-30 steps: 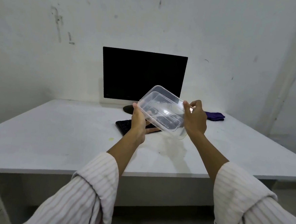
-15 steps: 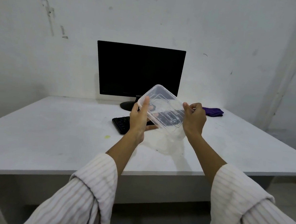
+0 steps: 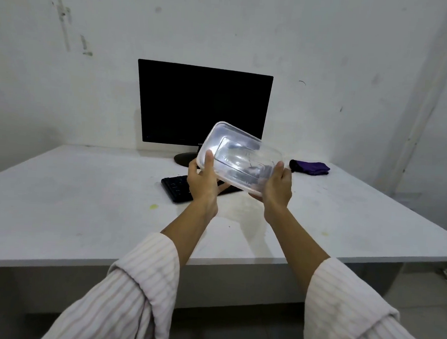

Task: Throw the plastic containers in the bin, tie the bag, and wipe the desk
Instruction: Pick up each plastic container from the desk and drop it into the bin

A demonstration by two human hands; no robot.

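Both hands had tilted the container [image 3: 240,158] upward; left hand [image 3: 203,183] and right hand [image 3: 278,187] gripped its ends above the worktop [image 3: 82,212], likely lifting it away binward; cloth [image 3: 309,167] beyond the right hand.

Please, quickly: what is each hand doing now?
Left hand: grips the clear plastic container.
Right hand: grips the same container.

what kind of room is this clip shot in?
Likely a bare office or workroom. A white desk stands against a scuffed white wall and carries a black monitor, a black keyboard and a purple cloth.
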